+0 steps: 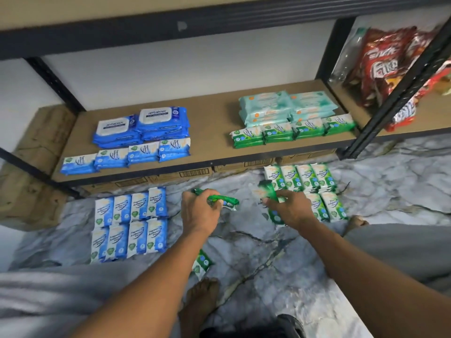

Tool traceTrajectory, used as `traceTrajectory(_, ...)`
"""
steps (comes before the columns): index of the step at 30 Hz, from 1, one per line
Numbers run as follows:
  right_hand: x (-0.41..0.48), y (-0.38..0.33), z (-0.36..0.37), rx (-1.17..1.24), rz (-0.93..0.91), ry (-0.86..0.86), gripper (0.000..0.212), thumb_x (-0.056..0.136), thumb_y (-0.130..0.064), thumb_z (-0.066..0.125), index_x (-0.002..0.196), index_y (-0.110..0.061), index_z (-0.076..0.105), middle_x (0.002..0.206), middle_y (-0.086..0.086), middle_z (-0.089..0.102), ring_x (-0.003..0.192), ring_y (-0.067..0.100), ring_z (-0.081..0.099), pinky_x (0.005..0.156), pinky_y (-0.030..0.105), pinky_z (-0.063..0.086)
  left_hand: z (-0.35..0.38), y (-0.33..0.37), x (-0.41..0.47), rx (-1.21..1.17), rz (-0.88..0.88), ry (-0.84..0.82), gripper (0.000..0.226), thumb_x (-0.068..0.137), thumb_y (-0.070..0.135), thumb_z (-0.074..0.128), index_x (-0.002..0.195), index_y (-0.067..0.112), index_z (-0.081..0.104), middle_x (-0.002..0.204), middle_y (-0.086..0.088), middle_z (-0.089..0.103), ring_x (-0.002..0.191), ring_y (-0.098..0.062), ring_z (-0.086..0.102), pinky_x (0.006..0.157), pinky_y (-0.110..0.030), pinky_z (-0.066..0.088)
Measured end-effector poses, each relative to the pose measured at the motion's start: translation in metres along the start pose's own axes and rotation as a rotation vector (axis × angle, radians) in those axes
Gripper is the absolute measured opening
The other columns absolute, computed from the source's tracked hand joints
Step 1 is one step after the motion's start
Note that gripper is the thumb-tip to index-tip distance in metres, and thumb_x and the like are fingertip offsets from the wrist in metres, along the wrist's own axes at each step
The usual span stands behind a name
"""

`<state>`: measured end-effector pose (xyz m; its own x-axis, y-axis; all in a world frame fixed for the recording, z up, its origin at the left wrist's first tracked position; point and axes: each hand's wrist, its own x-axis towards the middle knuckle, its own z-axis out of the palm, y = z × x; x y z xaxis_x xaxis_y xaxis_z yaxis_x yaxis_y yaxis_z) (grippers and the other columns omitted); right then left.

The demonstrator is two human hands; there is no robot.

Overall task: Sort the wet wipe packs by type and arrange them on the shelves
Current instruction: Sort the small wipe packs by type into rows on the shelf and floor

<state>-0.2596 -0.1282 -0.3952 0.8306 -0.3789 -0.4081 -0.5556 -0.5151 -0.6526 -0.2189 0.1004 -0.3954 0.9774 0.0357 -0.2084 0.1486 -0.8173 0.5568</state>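
My left hand (199, 211) grips a small green wipe pack (223, 200) above the floor. My right hand (290, 208) grips another green pack (269, 191), held upright. Several green packs (307, 179) lie on the floor to the right, several blue packs (131, 225) to the left. One more green pack (202, 263) lies by my foot. On the wooden shelf (210, 128) stand large blue packs (146, 125), a row of small blue packs (127, 156), teal packs (285, 106) and a row of small green packs (292, 130).
The shelf's black metal uprights (395, 93) frame the bay. Red snack bags (385, 64) fill the bay to the right. Cardboard boxes (190, 173) sit under the shelf, another box (31, 167) at far left. My knees and bare feet are near the marbled floor (268, 259).
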Motion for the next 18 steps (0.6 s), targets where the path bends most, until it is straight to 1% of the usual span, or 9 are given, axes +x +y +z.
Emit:
traceTrajectory(2, -0.004, 0.001, -0.003, -0.099, 0.038, -0.011, 0.054, 0.075, -0.069, 0.069, 0.111, -0.028, 0.072, 0.115, 0.017, 0.064, 0.11, 0.035, 0.059, 0.095, 0.046, 0.051, -0.006, 0.004, -0.003, 0.101, -0.062, 0.006, 0.016, 0.088, 0.05, 0.065, 0.103, 0.046, 0.066, 0.116, -0.003, 0.036, 0.113, -0.026, 0.037, 0.087, -0.033, 0.038)
traceTrajectory(5, -0.013, -0.001, -0.008, 0.073, 0.001, -0.106, 0.043, 0.087, -0.047, 0.07, 0.11, -0.01, 0.07, 0.105, 0.014, 0.07, 0.101, 0.032, 0.064, 0.093, 0.047, 0.052, -0.01, 0.006, -0.008, 0.16, -0.118, 0.015, 0.012, 0.085, 0.055, 0.066, 0.095, 0.048, 0.065, 0.136, -0.001, 0.024, 0.123, -0.027, 0.028, 0.097, -0.043, 0.031)
traceTrajectory(7, -0.019, -0.001, -0.01, 0.157, 0.012, -0.124, 0.045, 0.091, -0.039, 0.069, 0.114, -0.001, 0.064, 0.103, 0.013, 0.067, 0.102, 0.032, 0.063, 0.093, 0.045, 0.051, -0.01, 0.007, -0.011, 0.182, -0.135, 0.028, 0.016, 0.082, 0.059, 0.067, 0.093, 0.047, 0.066, 0.15, 0.003, 0.014, 0.132, -0.028, 0.024, 0.098, -0.045, 0.03)
traceTrajectory(8, -0.022, 0.001, -0.01, 0.181, 0.029, -0.117, 0.05, 0.092, -0.038, 0.068, 0.119, 0.003, 0.061, 0.103, 0.015, 0.064, 0.103, 0.033, 0.062, 0.091, 0.043, 0.05, -0.009, 0.006, -0.011, 0.192, -0.14, 0.018, 0.02, 0.082, 0.061, 0.066, 0.095, 0.046, 0.066, 0.153, 0.004, 0.017, 0.133, -0.028, 0.026, 0.098, -0.045, 0.03)
traceTrajectory(10, -0.024, 0.003, -0.011, 0.215, 0.056, -0.112, 0.057, 0.092, -0.039, 0.067, 0.123, 0.007, 0.057, 0.103, 0.02, 0.063, 0.098, 0.032, 0.062, 0.081, 0.04, 0.048, -0.005, 0.005, -0.011, 0.153, -0.138, -0.027, 0.023, 0.086, 0.06, 0.061, 0.097, 0.04, 0.066, 0.139, 0.004, 0.046, 0.122, -0.024, 0.044, 0.096, -0.044, 0.034)
traceTrajectory(12, -0.025, 0.005, -0.011, 0.248, 0.079, -0.102, 0.056, 0.091, -0.04, 0.068, 0.125, 0.002, 0.056, 0.103, 0.015, 0.064, 0.09, 0.026, 0.061, 0.071, 0.033, 0.045, -0.001, 0.004, -0.012, 0.042, -0.131, -0.055, 0.022, 0.09, 0.055, 0.059, 0.091, 0.032, 0.059, 0.104, 0.004, 0.067, 0.1, -0.023, 0.06, 0.092, -0.043, 0.045)
traceTrajectory(13, -0.026, 0.006, -0.012, 0.272, 0.089, -0.085, 0.052, 0.091, -0.038, 0.069, 0.126, -0.002, 0.052, 0.102, 0.012, 0.064, 0.085, 0.022, 0.06, 0.066, 0.031, 0.045, 0.002, 0.004, -0.014, -0.015, -0.142, -0.057, 0.021, 0.092, 0.051, 0.058, 0.091, 0.03, 0.054, 0.093, 0.003, 0.067, 0.091, -0.024, 0.064, 0.085, -0.042, 0.051)
traceTrajectory(15, -0.028, 0.006, -0.013, 0.334, 0.115, -0.055, 0.047, 0.093, -0.031, 0.068, 0.126, -0.009, 0.043, 0.093, 0.008, 0.06, 0.073, 0.016, 0.056, 0.057, 0.028, 0.045, 0.005, 0.004, -0.019, -0.16, -0.172, -0.075, 0.017, 0.095, 0.042, 0.058, 0.098, 0.03, 0.045, 0.088, -0.001, 0.067, 0.077, -0.022, 0.068, 0.066, -0.038, 0.057)
traceTrajectory(18, -0.03, 0.006, -0.015, 0.407, 0.127, -0.049, 0.042, 0.095, -0.019, 0.064, 0.124, -0.012, 0.033, 0.076, 0.006, 0.05, 0.057, 0.016, 0.044, 0.042, 0.022, 0.037, 0.008, 0.007, -0.025, -0.298, -0.157, -0.159, 0.015, 0.1, 0.029, 0.052, 0.105, 0.031, 0.038, 0.089, -0.005, 0.067, 0.068, -0.018, 0.067, 0.044, -0.027, 0.048)
